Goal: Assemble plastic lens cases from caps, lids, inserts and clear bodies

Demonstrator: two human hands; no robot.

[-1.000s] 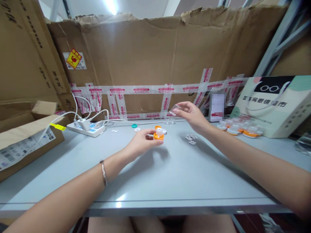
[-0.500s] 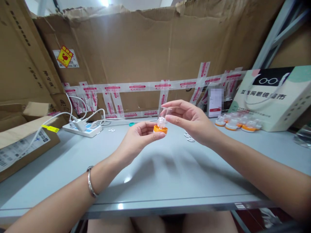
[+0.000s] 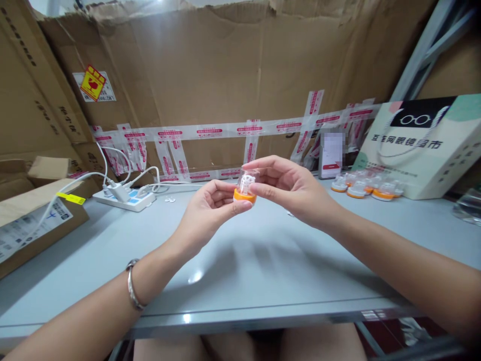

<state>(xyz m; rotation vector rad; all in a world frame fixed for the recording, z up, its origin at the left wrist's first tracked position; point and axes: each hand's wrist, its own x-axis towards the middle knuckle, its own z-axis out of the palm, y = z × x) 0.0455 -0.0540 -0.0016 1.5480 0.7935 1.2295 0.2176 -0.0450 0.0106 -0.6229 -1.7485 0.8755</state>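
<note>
Above the grey table (image 3: 233, 271), my left hand (image 3: 208, 208) pinches the orange base (image 3: 244, 196) of a small case with a white basket insert. My right hand (image 3: 291, 188) pinches a clear cap (image 3: 248, 176) that sits over the white insert, thumb and fingers on either side of it. Both hands meet at the middle of the view, lifted off the table. A silver bracelet (image 3: 132, 285) is on my left wrist.
A row of orange-based cases with clear caps (image 3: 366, 188) stands at the back right beside a printed carton (image 3: 421, 145). A white power strip (image 3: 126, 198) with cables lies back left, next to a cardboard box (image 3: 33, 220). Taped cardboard walls the rear.
My right hand brought the clear cap from the back of the table down over the white insert. My left hand lifted the orange base off the table to meet it.
</note>
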